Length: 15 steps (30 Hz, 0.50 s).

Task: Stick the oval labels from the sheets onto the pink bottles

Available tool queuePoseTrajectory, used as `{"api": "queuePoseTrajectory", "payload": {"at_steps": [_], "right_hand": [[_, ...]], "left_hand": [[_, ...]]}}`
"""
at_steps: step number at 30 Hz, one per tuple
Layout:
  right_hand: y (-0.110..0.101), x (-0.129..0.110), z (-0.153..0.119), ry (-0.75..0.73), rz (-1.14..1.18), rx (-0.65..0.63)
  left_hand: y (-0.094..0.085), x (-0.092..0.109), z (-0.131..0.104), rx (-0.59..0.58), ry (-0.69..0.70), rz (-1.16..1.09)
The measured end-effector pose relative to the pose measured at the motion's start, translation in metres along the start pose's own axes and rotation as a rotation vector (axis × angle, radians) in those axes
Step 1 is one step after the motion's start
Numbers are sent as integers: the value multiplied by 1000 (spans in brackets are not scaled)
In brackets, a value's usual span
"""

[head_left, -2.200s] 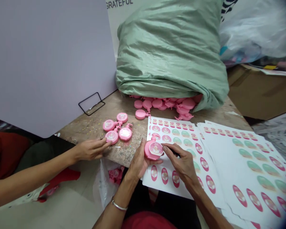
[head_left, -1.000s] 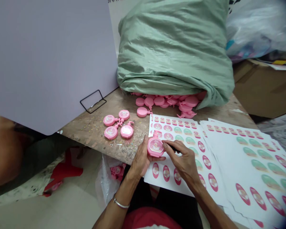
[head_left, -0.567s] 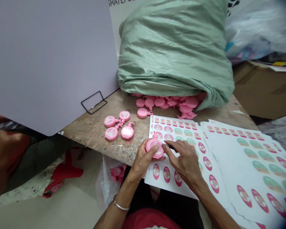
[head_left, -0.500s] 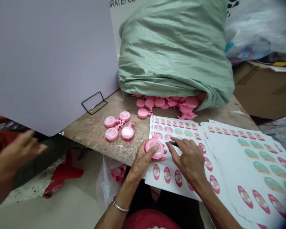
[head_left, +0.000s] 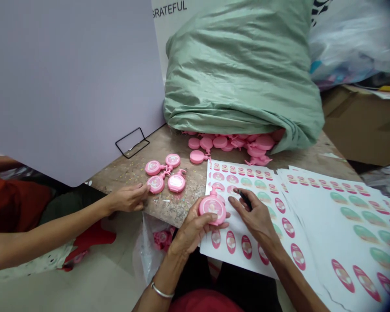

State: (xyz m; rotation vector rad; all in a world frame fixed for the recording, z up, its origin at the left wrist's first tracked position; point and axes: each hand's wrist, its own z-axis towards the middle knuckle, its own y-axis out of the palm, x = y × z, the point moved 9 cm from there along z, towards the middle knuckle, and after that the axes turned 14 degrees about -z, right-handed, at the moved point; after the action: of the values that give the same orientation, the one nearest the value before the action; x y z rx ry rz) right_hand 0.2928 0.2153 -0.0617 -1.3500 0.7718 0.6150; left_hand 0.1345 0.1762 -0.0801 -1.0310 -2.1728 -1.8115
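My left hand (head_left: 191,225) holds a round pink bottle (head_left: 212,209) with a label on its face, the thumb resting on its lower edge. Just to the right, my right hand (head_left: 255,216) grips a small dark tool (head_left: 245,199) over the sticker sheet, apart from the bottle. Under both hands lies a white sheet of pink and green stickers (head_left: 230,178). Several labelled pink bottles (head_left: 176,183) are grouped on the table to the left. Farther back, plain pink bottles (head_left: 219,142) spill from under a green cloth sack (head_left: 240,73).
Another person's hand (head_left: 130,197) reaches in from the left to the labelled bottles. More sticker sheets (head_left: 318,208) are stacked on the right. A black wire stand (head_left: 132,143) is beside a large pale board (head_left: 71,86). A plastic bag (head_left: 147,247) hangs below the table edge.
The other person's hand has moved right, up to the labelled bottles. My right hand has turned the dark tool more upright and drawn slightly away from the bottle.
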Motion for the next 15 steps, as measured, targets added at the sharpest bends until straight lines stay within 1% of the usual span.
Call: {"api": "queuePoseTrajectory", "payload": {"at_steps": [2, 3, 7, 10, 12, 15], "right_hand": [[-3, -2, 0, -21, -24, -15], [-1, -5, -1, -31, -19, -37], [20, -21, -9, -57, 64, -159], [30, -27, -12, -98, 106, -211], [29, -27, -12, -138, 80, -219], [24, -22, -9, -175, -18, -243]], "left_hand": [[-2, 4, 0, -8, 16, -19], [-2, 4, 1, -20, 12, -21], [5, -4, 2, -73, -30, -7], [1, -4, 2, -34, -22, 32], [-7, 4, -1, 0, -16, 81], [-22, 25, -13, -2, -26, 175]]}}
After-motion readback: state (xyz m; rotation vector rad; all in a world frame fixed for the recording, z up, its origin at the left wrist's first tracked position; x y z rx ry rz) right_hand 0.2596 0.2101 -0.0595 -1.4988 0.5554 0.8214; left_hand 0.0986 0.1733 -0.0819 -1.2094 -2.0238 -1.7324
